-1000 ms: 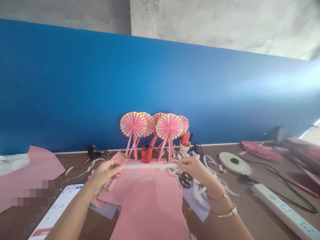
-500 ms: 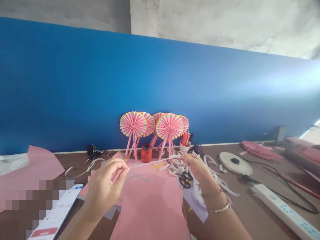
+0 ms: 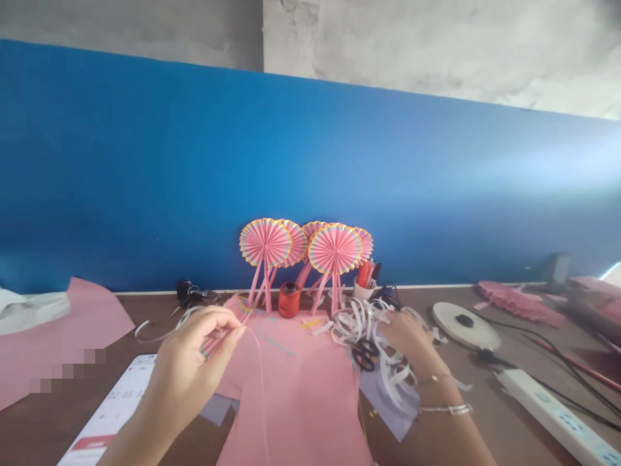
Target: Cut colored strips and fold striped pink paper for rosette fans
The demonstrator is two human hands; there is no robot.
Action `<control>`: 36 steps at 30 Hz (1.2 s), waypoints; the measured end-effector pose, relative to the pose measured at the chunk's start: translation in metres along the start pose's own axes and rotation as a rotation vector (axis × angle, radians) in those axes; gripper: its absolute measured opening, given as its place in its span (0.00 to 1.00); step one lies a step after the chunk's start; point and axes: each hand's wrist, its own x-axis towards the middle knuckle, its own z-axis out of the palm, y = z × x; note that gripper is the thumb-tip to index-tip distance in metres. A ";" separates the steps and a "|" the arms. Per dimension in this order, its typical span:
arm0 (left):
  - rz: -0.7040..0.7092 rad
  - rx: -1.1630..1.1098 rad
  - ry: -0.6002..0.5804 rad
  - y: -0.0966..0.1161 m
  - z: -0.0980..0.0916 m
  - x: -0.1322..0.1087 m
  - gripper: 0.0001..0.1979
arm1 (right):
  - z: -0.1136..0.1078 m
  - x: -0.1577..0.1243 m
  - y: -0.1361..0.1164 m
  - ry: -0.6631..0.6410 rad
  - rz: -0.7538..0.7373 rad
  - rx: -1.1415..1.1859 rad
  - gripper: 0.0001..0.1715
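Between the thumb and index finger of my left hand (image 3: 194, 356) is one end of a thin pale strip (image 3: 262, 382). The strip curves and hangs loose over a pink paper sheet (image 3: 305, 369). Partly hidden behind this hand lies a pleated pink paper piece (image 3: 240, 307) with a striped edge. My right hand (image 3: 407, 336), wearing bracelets, reaches into a heap of curled white strips (image 3: 356, 320); its fingertips are hard to make out among them. Black-handled scissors (image 3: 365, 356) lie beside the heap, left of that hand.
Several round pink paper fans (image 3: 334, 249) stand against the blue partition (image 3: 194, 162). A red container (image 3: 290, 301) and a cup of pens (image 3: 363, 288) are near them. A phone (image 3: 116, 408) lies left; a white disc-shaped device (image 3: 466, 325) and a power strip (image 3: 557, 414) sit right.
The strip was stretched taut between both hands. My right hand has let go of its end and moved right into the white strips, and the strip now droops from my left hand.
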 end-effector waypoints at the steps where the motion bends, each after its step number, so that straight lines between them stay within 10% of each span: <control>1: -0.029 -0.017 -0.044 0.001 0.002 0.000 0.07 | -0.001 -0.004 -0.009 0.000 0.022 -0.018 0.10; 6: -0.146 -0.075 -0.103 0.006 0.009 0.001 0.08 | -0.010 -0.037 -0.071 -0.358 -0.362 0.454 0.25; 8: -0.204 -0.086 -0.104 0.005 0.008 0.002 0.09 | -0.010 -0.049 -0.087 -0.751 -0.559 0.760 0.31; 11: -0.319 -0.078 -0.103 0.002 0.006 0.005 0.10 | -0.004 -0.054 -0.091 -0.981 -0.599 0.926 0.30; 26: -0.768 -0.246 -0.464 -0.050 0.042 0.015 0.08 | 0.013 -0.031 -0.060 -0.552 -0.043 0.767 0.17; 36: -0.815 -0.375 -0.405 -0.071 0.078 -0.055 0.09 | 0.071 -0.068 -0.036 -0.456 -0.162 0.566 0.26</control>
